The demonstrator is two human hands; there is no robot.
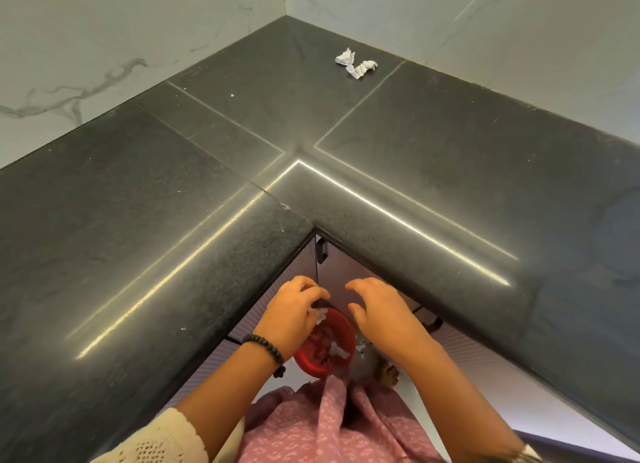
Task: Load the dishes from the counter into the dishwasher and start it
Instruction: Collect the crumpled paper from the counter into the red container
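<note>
Below the inner corner of the dark stone counter (194, 192), a round red bin (341, 327) stands on the floor with white scraps inside. My left hand (294, 310) hovers over its left side, fingers curled, pinching a small white paper scrap (320, 313). My right hand (377, 310) hangs over the bin's right side with fingers loosely bent and nothing in it. No dishes or dishwasher show in this view.
Crumpled white paper bits (355, 63) lie near the counter's back corner by the marble wall (104, 47). A cabinet door with a dark handle (321, 249) sits under the counter corner. My pink garment (318, 428) fills the bottom.
</note>
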